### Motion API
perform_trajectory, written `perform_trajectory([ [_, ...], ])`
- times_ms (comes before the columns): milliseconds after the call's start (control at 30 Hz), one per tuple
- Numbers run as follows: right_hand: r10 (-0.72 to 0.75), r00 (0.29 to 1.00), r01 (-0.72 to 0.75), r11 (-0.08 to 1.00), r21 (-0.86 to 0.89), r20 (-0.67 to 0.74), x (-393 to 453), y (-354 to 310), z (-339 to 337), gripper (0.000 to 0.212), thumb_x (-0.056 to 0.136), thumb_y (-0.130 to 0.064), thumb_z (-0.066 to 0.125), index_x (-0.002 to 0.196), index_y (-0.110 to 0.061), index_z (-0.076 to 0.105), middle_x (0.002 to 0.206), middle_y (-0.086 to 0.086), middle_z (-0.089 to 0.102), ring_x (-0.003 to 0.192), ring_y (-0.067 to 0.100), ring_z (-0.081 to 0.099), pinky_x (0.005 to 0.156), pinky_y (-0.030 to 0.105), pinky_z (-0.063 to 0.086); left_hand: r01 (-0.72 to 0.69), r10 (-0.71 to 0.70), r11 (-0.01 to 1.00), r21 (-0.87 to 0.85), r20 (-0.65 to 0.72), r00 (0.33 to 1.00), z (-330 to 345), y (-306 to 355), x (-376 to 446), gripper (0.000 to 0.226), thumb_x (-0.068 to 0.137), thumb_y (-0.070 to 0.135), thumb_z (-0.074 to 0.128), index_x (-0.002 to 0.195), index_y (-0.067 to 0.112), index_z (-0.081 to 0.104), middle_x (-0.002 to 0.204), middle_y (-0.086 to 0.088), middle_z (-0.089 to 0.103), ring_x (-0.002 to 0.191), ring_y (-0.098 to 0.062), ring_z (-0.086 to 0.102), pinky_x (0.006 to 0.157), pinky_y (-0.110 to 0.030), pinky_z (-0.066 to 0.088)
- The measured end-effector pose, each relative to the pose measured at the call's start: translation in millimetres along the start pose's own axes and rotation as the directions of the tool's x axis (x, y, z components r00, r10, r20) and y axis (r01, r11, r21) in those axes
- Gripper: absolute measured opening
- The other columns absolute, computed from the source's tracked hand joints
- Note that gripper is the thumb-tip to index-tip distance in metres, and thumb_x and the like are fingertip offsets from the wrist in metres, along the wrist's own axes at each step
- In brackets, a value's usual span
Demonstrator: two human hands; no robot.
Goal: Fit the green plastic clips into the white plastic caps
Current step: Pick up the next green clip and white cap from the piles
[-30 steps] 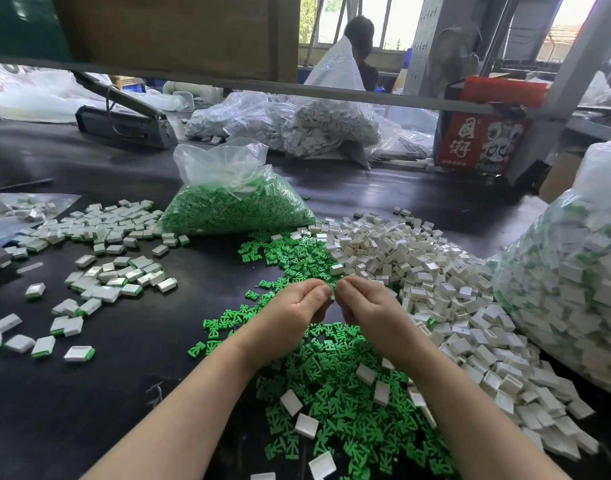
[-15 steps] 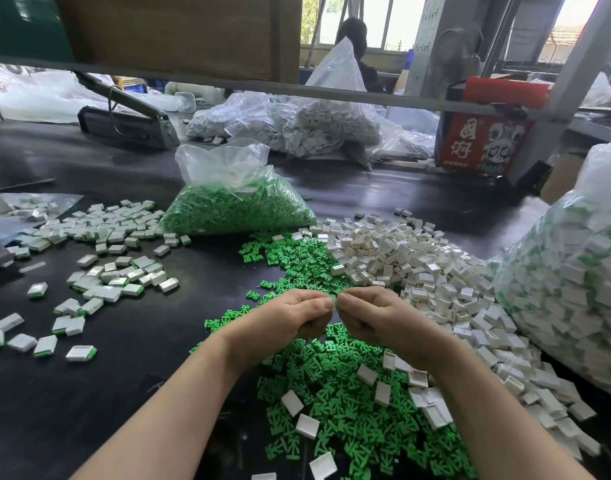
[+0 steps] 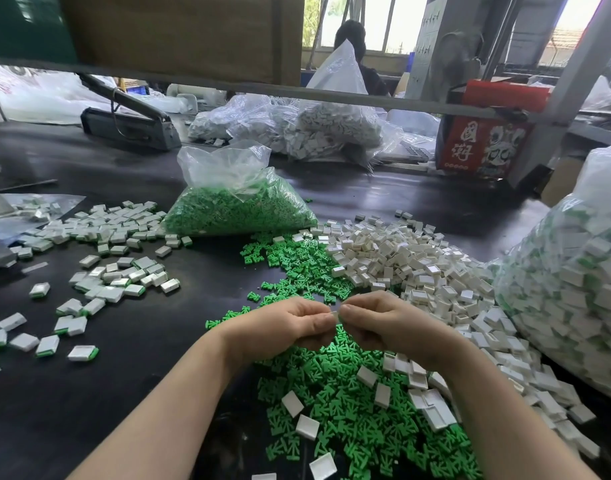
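Note:
My left hand (image 3: 290,327) and my right hand (image 3: 383,323) meet fingertip to fingertip above a heap of loose green clips (image 3: 338,403). Between the thumbs and fingers they pinch a small white cap (image 3: 335,314); only a sliver of it shows, and any clip in it is hidden. A big pile of white caps (image 3: 411,268) lies to the right of the hands. Finished caps with green edges (image 3: 110,271) are scattered over the black table (image 3: 141,341) to the left.
A clear bag of green clips (image 3: 238,209) stands behind the heaps. A large bag of finished pieces (image 3: 574,289) fills the right edge. More bags of white parts (image 3: 325,133), a heat sealer (image 3: 131,123) and a red carton (image 3: 481,147) sit at the back.
Both hands have dropped slightly toward me and stayed pressed together on the small piece. Several white caps slid down onto the green heap near my right wrist.

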State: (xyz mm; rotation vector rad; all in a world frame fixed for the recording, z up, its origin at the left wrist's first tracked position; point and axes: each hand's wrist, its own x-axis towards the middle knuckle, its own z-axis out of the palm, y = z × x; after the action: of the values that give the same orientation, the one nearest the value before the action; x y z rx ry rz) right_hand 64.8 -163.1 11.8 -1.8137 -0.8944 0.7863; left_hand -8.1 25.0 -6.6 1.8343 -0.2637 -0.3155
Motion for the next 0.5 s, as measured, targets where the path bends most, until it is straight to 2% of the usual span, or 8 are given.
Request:
perform_trajectory([
  [167,0.017,0.988,-0.011,0.999,-0.040,0.152,-6,1,-11,0.035,0.096,-0.034,0.057,0.070,-0.012,0.062,0.062,0.005,0.054,0.050,0.010,0.046,0.050,0.016,0.038,0.040,-0.049,0.998,0.054,0.170,0.984,-11,9,-10,0.024,0.092,0.039,0.064,0.083,0.021,0.076,0.052,0.007,0.048,0.048,-0.005,0.040,0.049,-0.015,0.031],
  [267,0.080,0.978,-0.055,0.990,-0.133,0.191,-5,1,-11,0.039,0.087,-0.047,0.066,0.067,-0.014,0.066,0.059,0.002,0.060,0.048,0.008,0.050,0.050,0.015,0.040,0.089,-0.108,0.990,0.107,0.193,0.975,-11,7,-11,0.026,0.082,0.042,0.073,0.065,0.022,0.075,0.048,0.008,0.059,0.039,-0.003,0.042,0.043,-0.013,0.029],
  [367,0.105,0.992,-0.094,0.986,-0.139,0.072,-5,0,-11,0.042,0.072,-0.057,0.070,0.065,-0.015,0.063,0.055,-0.006,0.058,0.046,0.007,0.047,0.048,0.015,0.040,0.087,-0.088,0.989,0.123,0.003,0.996,-15,2,-9,0.057,0.081,0.063,0.063,0.047,0.018,0.066,0.040,0.000,0.050,0.036,-0.009,0.036,0.042,-0.017,0.030],
  [433,0.099,0.991,-0.108,0.990,-0.095,-0.091,-4,0,-11,0.040,0.070,-0.054,0.068,0.067,-0.014,0.063,0.055,-0.007,0.058,0.048,0.009,0.047,0.050,0.020,0.041,0.008,-0.003,0.999,0.037,-0.123,0.992,-18,-2,-6,0.062,0.087,0.065,0.055,0.052,0.016,0.069,0.041,-0.001,0.045,0.039,-0.010,0.035,0.044,-0.016,0.030],
  [500,0.071,0.950,-0.120,0.982,-0.147,-0.303,0,3,-12,0.035,0.076,-0.049,0.070,0.069,-0.015,0.064,0.059,-0.003,0.061,0.053,0.014,0.048,0.055,0.029,0.043,-0.074,0.062,0.996,-0.045,-0.225,0.972,-19,-5,-2,0.053,0.091,0.054,0.051,0.070,0.013,0.077,0.047,0.001,0.052,0.042,-0.006,0.037,0.044,-0.014,0.031],
])
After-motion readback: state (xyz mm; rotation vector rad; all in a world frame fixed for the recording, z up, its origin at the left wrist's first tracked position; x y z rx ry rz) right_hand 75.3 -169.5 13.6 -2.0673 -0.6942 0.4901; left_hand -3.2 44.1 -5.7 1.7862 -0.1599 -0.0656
